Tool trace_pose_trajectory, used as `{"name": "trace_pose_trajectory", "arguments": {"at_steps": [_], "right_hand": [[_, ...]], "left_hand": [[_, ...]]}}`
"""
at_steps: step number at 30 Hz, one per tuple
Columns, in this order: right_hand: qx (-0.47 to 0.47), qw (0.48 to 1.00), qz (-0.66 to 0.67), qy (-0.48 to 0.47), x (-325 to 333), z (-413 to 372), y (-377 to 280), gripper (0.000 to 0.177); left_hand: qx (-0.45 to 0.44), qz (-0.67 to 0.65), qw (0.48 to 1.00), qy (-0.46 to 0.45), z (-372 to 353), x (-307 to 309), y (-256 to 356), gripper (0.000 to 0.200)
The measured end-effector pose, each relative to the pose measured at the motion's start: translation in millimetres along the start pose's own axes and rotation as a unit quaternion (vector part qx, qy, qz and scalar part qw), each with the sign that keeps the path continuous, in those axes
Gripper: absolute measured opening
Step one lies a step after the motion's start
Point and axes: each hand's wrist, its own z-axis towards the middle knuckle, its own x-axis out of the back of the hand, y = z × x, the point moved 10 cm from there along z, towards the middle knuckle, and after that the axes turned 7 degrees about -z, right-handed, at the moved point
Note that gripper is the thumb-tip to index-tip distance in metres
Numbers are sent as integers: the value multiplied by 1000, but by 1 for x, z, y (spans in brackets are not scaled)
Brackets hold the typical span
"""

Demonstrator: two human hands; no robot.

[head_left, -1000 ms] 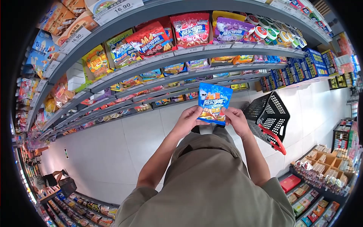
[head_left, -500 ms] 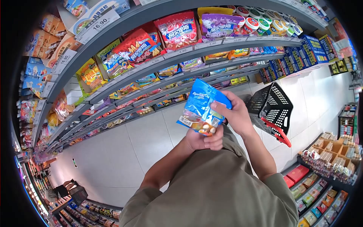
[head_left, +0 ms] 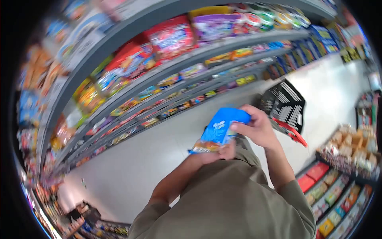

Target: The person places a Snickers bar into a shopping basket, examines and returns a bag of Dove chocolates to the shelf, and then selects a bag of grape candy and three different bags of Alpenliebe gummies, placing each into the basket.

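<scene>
Several shelves [head_left: 167,67] fill the upper left, crammed with snack packs [head_left: 171,38], all blurred, so we can't read the labels. Their front edges run diagonally from upper right down to lower left. Pale floor [head_left: 131,159] makes an open aisle between those edges and our body, widest at left. Low display [head_left: 346,159] of boxed goods lines the right side and pinches the room there. Black basket [head_left: 284,105] with a red handle [head_left: 294,135] sits in the gap between the shelves and the display. We can't tell if it rests on the floor.

Blue bag [head_left: 219,129] is held before our chest over the aisle, tilted with its top end up right and bottom end down left, well apart from the shelf edges. Right hand [head_left: 258,129] is closed on the bag's upper end, thumb on the front face, with the basket just beyond it. Left hand [head_left: 215,153] is under the bag's lower end, fingers curled onto it, blurred.
</scene>
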Motion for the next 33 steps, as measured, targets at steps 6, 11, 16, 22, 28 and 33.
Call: {"name": "trace_pose_trajectory", "arguments": {"at_steps": [6,11,16,22,28,33], "right_hand": [[-118,971,147,150,75,-44,75,39],[-248,948,156,129,117,-82,136,34],[-204,973,6,107,199,-100,136,24],[-233,925,-110,280,428,-138,177,18],[-369,867,-101,319,607,-120,430,20],[-473,811,-34,341,638,-75,650,23]], "left_hand": [[-207,456,844,190,18,8,72,27],[-189,672,692,182,61,-18,70,20],[-158,686,687,177,136,8,46,25],[26,667,627,401,145,171,58,36],[138,480,609,616,1,325,23,38],[177,356,579,712,-51,330,-29,40]]}}
